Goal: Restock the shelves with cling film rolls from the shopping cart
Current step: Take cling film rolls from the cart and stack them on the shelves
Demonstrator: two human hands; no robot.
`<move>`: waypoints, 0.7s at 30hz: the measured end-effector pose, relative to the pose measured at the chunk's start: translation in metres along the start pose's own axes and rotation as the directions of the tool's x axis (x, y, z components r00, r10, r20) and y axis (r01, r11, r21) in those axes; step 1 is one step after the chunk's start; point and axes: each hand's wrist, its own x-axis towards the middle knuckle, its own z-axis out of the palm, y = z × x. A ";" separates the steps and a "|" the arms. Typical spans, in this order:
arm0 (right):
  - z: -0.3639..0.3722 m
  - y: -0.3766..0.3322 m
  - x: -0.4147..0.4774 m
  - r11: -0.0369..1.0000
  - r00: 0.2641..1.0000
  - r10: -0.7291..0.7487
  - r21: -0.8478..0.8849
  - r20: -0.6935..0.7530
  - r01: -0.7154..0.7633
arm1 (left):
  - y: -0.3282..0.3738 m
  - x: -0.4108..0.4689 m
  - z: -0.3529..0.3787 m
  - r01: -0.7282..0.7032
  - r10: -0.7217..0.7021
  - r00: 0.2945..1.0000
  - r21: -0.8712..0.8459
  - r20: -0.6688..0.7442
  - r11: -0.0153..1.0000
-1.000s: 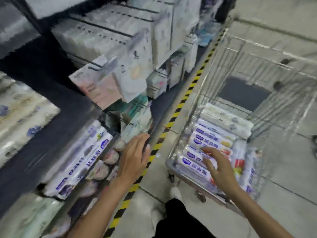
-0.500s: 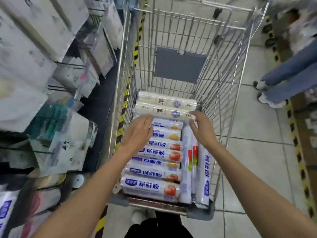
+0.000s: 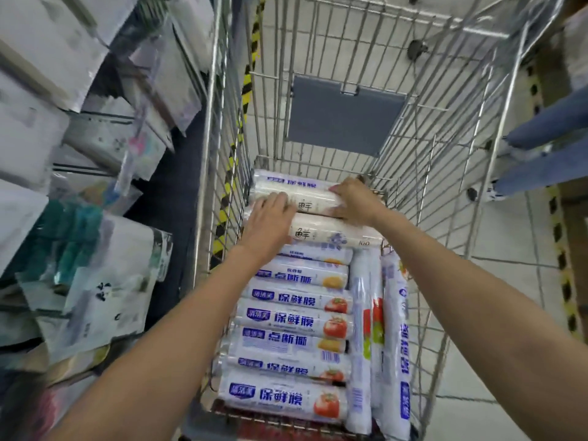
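A: Both arms are reaching deep into the wire shopping cart (image 3: 461, 138), and the action is at the far end of the load.

B: The right hand (image 3: 356, 202) has its fingers curled round the right end of a pale cling film roll (image 3: 313, 203), which lies crosswise at the far end of the pile.

A: And the left hand (image 3: 270, 224)?

B: It lies flat on the left part of that roll, fingers straight and close together, the palm spilling onto the next pale one just nearer.

A: A blue-lettered roll (image 3: 286, 185) lies against the far side of the gripped one.

B: Nearer us, the blue-print rolls (image 3: 296, 323) with tomato pictures are packed side by side, crosswise. Along the right wall the lengthwise rolls (image 3: 394, 329) run near to far.

A: A grey panel (image 3: 345, 116) hangs on the far wall of the cart.

B: The shelves on the left hold blurred white packets (image 3: 95, 297). Yellow-black tape (image 3: 569, 297) runs along the floor on the right, and jeans-clad legs (image 3: 547, 122) stand at the far right.
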 end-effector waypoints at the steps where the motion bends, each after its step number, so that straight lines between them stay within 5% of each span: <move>1: -0.006 -0.001 -0.001 1.000 1.000 0.010 0.002 0.005 -0.010 | 0.001 0.000 -0.006 0.008 -0.008 1.000 -0.009 0.009 1.000; 7: -0.102 -0.027 -0.058 0.950 0.985 -0.056 0.294 -0.164 0.103 | -0.004 -0.047 -0.072 0.135 -0.125 0.991 -0.260 0.055 0.956; 13: -0.184 -0.096 -0.142 0.594 0.968 -0.211 0.769 -0.134 0.236 | -0.021 -0.149 -0.150 0.389 -0.416 0.909 -0.407 0.024 0.826; 17: -0.188 -0.167 -0.163 0.368 0.913 -0.395 0.893 -0.102 0.259 | -0.031 -0.235 -0.175 0.534 -0.583 0.812 -0.378 -0.018 0.756; 21: -0.162 -0.236 -0.178 0.354 0.859 -0.508 0.895 -0.061 0.273 | -0.024 -0.328 -0.185 0.672 -0.761 0.641 -0.405 -0.101 0.620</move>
